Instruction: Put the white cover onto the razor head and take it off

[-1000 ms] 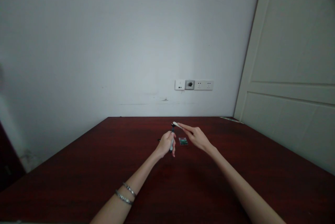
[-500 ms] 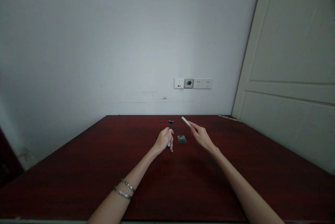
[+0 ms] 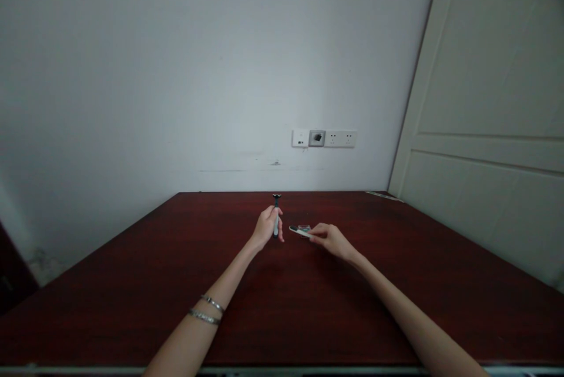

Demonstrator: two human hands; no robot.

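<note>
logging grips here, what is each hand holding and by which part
The left hand grips the razor by its lower handle, head up. The right hand pinches a small white piece by one end.

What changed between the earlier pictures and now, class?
The right hand carried the white cap away from the razor, out to the right, then down beside the green cartridge case. The left hand kept gripping the razor upright.

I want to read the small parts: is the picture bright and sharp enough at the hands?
Head view: dim, even light, no glare on the table; wide-angle bend tilts the door; razor in left hand and white piece in right hand look tiny, soft.
</note>
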